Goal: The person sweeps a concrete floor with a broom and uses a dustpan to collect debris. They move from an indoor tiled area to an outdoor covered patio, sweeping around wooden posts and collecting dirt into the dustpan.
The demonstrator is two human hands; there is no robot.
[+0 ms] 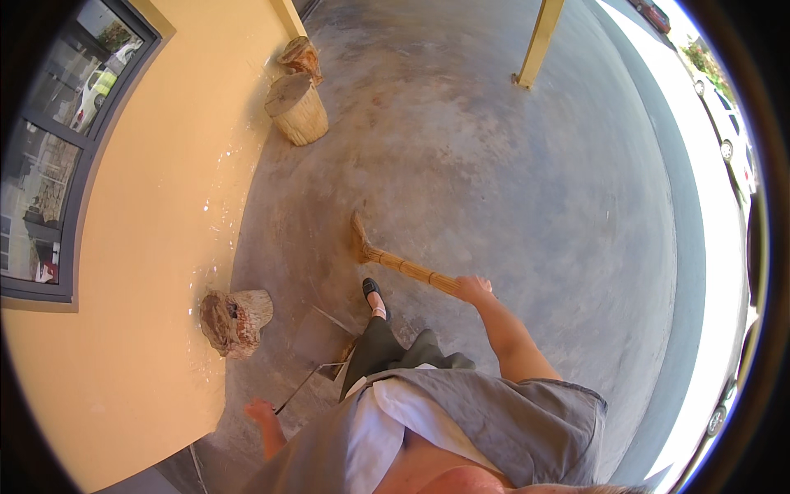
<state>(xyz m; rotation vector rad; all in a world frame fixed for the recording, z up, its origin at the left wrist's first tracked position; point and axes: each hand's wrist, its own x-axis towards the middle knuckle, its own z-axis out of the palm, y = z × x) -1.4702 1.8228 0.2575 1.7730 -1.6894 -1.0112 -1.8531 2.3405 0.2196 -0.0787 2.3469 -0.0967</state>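
Note:
My right hand (474,288) grips the end of a short straw broom (415,270), held out in front of me. Its bristle head (358,238) rests on or just over the concrete floor (444,204), ahead of my black shoe (370,290). Low on the left, my left hand (259,409) is closed around the end of a thin metal handle (302,388). That handle runs to a dustpan (318,336), which sits on the floor beside my leg and is partly hidden by my dark trousers.
A wood stump (237,322) stands against the yellow wall (148,216) at left. Farther along it are another upright stump (297,111) and a smaller log piece (301,57). A yellow post (538,46) rises from the floor. Parked cars (728,126) line the right side; a window (68,129) is at left.

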